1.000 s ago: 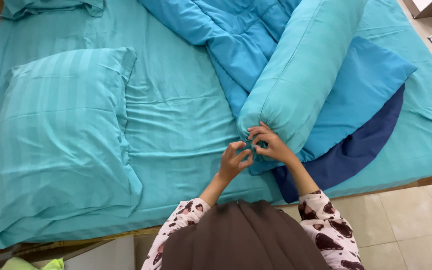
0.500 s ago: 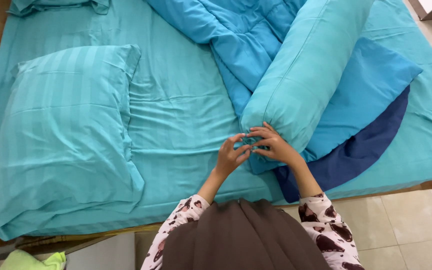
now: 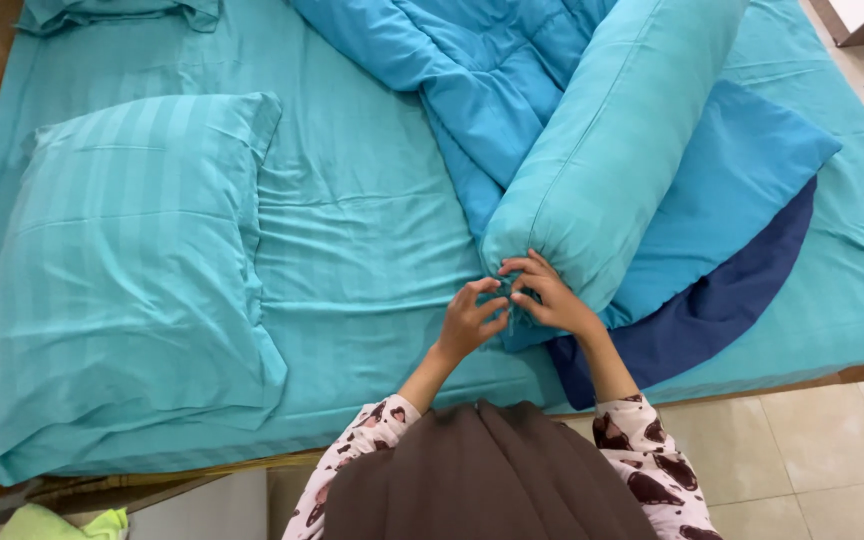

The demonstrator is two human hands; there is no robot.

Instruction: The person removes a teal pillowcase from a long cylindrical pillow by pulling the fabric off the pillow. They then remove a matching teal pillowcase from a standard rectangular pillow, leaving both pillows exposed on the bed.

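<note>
My left hand (image 3: 472,320) and right hand (image 3: 550,298) pinch the gathered end of the teal bolster (image 3: 617,140), fingertips nearly touching. The bolster lies across a blue pillow (image 3: 732,190) beside the rumpled blue comforter (image 3: 462,70); 1 striped teal pillow (image 3: 132,260) rests well to my left.

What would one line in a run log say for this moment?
left hand: pinching bolster end | right hand: pinching bolster end | bolster: teal, lying on blue quilt | pillow: flat on bed

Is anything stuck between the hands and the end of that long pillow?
Nothing visible is. The left hand and right hand are both right on the gathered end of the teal bolster, fingers pinching its bunched fabric. The big flat pillow lies off to the side, apart from them.
</note>
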